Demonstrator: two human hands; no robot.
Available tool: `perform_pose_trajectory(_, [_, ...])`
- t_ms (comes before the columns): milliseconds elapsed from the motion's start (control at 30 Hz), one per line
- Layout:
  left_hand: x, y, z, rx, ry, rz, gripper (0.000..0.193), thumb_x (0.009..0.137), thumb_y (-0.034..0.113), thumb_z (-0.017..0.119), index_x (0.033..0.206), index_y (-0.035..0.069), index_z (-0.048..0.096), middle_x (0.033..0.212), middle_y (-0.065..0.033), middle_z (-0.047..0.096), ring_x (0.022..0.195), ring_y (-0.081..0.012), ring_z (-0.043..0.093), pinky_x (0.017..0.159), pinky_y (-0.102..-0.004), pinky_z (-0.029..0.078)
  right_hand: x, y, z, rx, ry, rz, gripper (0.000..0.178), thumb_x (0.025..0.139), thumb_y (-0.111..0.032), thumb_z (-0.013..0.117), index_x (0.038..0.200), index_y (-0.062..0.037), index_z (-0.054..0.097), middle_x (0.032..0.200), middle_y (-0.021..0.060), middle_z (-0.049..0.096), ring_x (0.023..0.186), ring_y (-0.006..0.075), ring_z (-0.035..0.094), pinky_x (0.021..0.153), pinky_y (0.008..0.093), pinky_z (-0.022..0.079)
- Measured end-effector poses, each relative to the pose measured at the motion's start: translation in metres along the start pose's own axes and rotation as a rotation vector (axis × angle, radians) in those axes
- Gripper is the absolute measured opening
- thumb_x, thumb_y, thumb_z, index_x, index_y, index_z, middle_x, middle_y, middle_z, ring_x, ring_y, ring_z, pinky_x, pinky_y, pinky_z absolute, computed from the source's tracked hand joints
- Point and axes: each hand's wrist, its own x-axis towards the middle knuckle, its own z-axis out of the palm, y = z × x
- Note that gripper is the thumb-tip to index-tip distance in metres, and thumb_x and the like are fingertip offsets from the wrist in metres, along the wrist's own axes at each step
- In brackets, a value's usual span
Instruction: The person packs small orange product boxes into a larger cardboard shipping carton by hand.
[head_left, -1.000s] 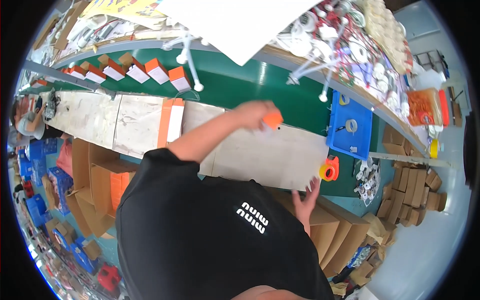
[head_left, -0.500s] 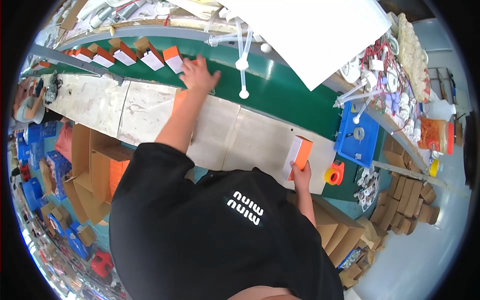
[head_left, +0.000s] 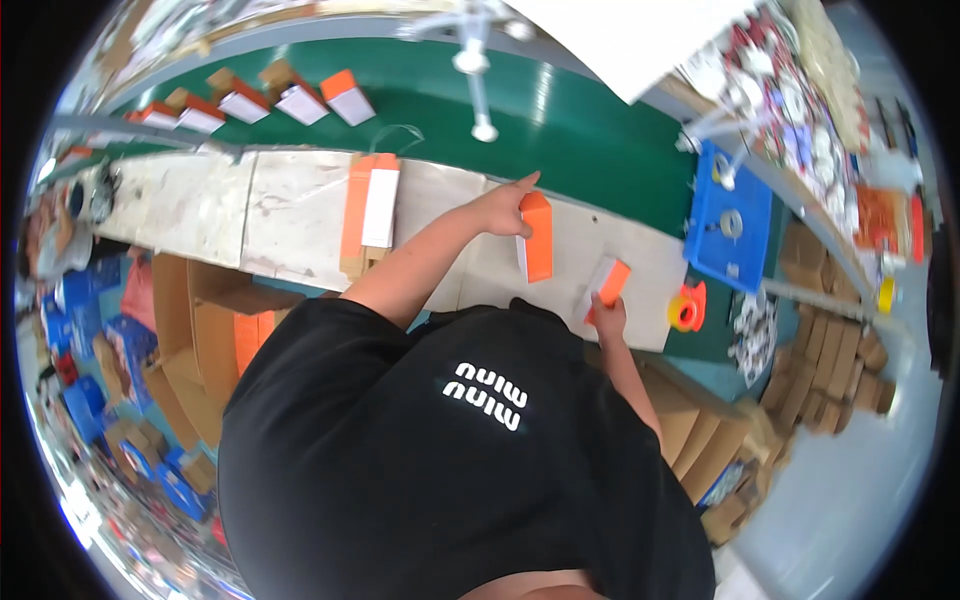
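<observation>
Swinging away from the row of boxes (head_left: 296, 100) on the green strip (head_left: 590, 150), the left hand (head_left: 503, 209) is now bringing an orange-and-white box (head_left: 538, 246) over the middle of the pale worktop (head_left: 640, 245); half a second earlier it was spreading its fingers at the row's near end. Meanwhile the right hand (head_left: 609, 316) is keeping its own smaller-looking second box (head_left: 614, 284) at the worktop's near edge.

For good handling, a light press from thumb and fingers on opposite walls is probably serving best, since pinching one corner could be denting what is looking like thin card. The two boxes are showing a narrow gap between them, so moving gently is likely keeping them from knocking.

The left hand is partly curling: its index finger is pointing out past the top of the box, while the thumb and remaining fingers are gripping the upper end. Whether that box is touching the worktop is staying unclear. The right hand is closing around the lower end of the second box, its thumb lying along the orange side and its other fingers hiding behind; blur is softening the details.

Just right of the second box, an orange tape dispenser (head_left: 687, 306) is standing near a blue tray (head_left: 712, 250).
</observation>
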Motion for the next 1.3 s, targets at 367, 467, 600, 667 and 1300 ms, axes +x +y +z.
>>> perform_pose_trajectory(367, [0.026,-0.051,0.195,0.018,0.036,-0.327,0.052,0.079,0.034,0.080,0.125,0.011,0.070,0.113,-0.0225,0.072,0.107,-0.0371,0.069,0.094,-0.0494,0.056,-0.020,0.019,0.036,0.262,-0.174,0.022,0.057,0.093,-0.023,0.077,0.142,-0.0014,0.056,0.099,0.0075,0.073,0.079,0.0155,0.067,0.070,0.0331,0.057])
perform_pose_trajectory(467, [0.048,-0.099,0.246,0.108,0.286,-0.323,0.044,0.086,0.014,0.064,0.128,0.002,0.061,0.128,-0.0286,0.060,0.116,-0.0448,0.062,0.099,-0.0504,0.053,-0.027,-0.022,0.013,0.485,-0.227,-0.059,0.055,0.096,-0.015,0.074,0.144,-0.0008,0.050,0.113,0.0092,0.069,0.094,0.0151,0.067,0.074,0.0279,0.057])
perform_pose_trajectory(600, [0.013,-0.030,0.120,-0.077,0.433,-0.048,0.041,0.079,0.004,0.065,0.119,0.004,0.059,0.124,-0.0233,0.054,0.108,-0.0446,0.060,0.094,-0.0520,0.052,-0.042,0.038,0.021,0.119,0.001,0.116,0.072,0.095,-0.027,0.074,0.151,0.0038,0.041,0.141,0.0263,0.057,0.120,0.0341,0.064,0.099,0.0428,0.053])
perform_pose_trajectory(667, [0.006,-0.016,0.026,0.241,0.728,0.223,0.041,0.075,0.006,0.067,0.114,0.006,0.059,0.118,-0.0210,0.054,0.105,-0.0411,0.059,0.092,-0.0511,0.051,-0.052,0.055,0.006,0.127,-0.024,0.147,0.073,0.094,-0.028,0.075,0.151,0.0048,0.042,0.145,0.0290,0.053,0.124,0.0371,0.062,0.103,0.0441,0.050])
perform_pose_trajectory(1300, [-0.033,0.008,-0.114,0.306,0.335,-0.063,0.089,0.064,0.039,0.089,0.128,0.000,0.041,0.090,-0.0205,0.071,0.085,-0.0386,0.071,0.075,-0.0499,0.057,-0.073,-0.055,-0.048,0.180,-0.039,-0.366,0.066,0.093,-0.003,0.071,0.153,-0.0055,0.043,0.151,0.0145,0.049,0.130,0.0286,0.056,0.101,0.0419,0.051])
